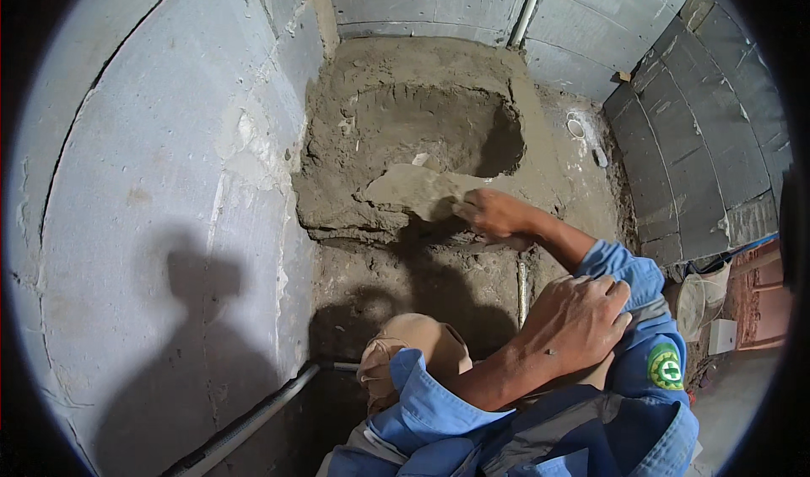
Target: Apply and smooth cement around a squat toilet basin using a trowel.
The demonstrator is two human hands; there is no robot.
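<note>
"Hands first: how were they?"

"Apart from each other, arms crossing. My right hand [494, 214] reached forward, fingers curled, at the near side of a raised mortar bed [422, 59]; I can't tell whether it gripped a tool. My left hand [578, 317] was bent beside the blue sleeve [620, 270] of my right arm; I can't tell if it clasped the cloth."

"Where was the mortar?"

"Ahead of me, against the left wall [194, 123] and the back wall [422, 5]. A rough, oblong hollow [447, 131] sank into it, and a smoother, paler patch [405, 187] lay just left of my right hand."

"And around it?"

"A white pipe [529, 9] rose up the back wall; a round opening [576, 129] sat to the right. My shadow [202, 308] fell on the left wall."
</note>
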